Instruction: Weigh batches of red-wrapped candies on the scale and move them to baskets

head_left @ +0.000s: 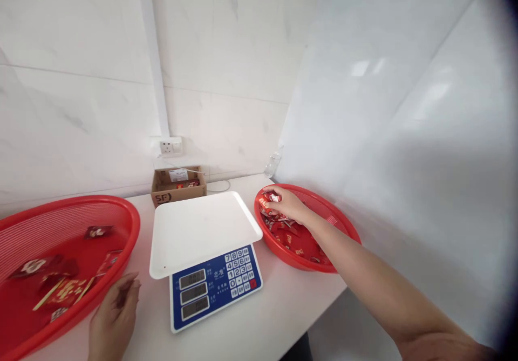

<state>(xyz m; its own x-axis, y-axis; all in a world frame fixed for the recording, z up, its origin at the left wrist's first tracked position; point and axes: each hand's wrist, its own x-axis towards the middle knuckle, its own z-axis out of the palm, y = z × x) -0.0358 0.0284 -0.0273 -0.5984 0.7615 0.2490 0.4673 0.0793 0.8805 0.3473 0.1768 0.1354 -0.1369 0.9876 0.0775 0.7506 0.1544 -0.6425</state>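
Note:
My right hand [288,203] is over the far left side of the right red basket [348,226], its fingers closed around a red wrapped candy packet [265,204]. Below it in that basket lie many small red candy packets [289,237]. My left hand [115,315] hovers beside the near rim of the left red basket [133,215], fingers loosely curled with a gap to the thumb and nothing visible in them. Between the hands stands a blue and white weighing scale [218,285] with a bare white tray [202,231] on top.
Red packets [65,291] are scattered in the left basket. Behind the scale sits an open cardboard box [178,193] with a few packets inside. A wall socket [170,146] is above it. A clear plastic item [273,164] stands in the corner. The white table [279,296] ends at the front right.

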